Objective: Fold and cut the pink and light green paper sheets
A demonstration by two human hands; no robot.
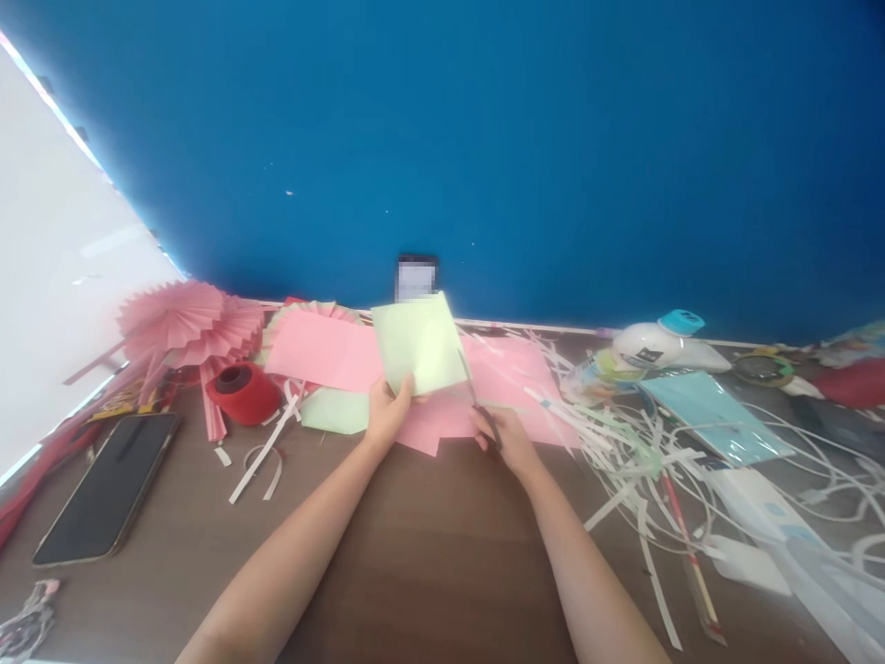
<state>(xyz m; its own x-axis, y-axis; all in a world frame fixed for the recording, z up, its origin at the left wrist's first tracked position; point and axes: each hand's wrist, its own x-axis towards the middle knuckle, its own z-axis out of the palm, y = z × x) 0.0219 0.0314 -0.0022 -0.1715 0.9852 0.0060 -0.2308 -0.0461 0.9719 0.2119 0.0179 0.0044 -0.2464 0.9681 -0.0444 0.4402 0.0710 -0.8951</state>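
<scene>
Pale green paper [420,343] is pinched at its lower edge by the left hand [391,408] — scissors [491,427], gripped in the right hand [510,438], point forward along its right edge

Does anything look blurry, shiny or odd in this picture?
In the head view, the scissors look soft-edged; the light-blue plastic packet catches glare; the small screen is pixelated; the white surface far left looks washed out.
</scene>
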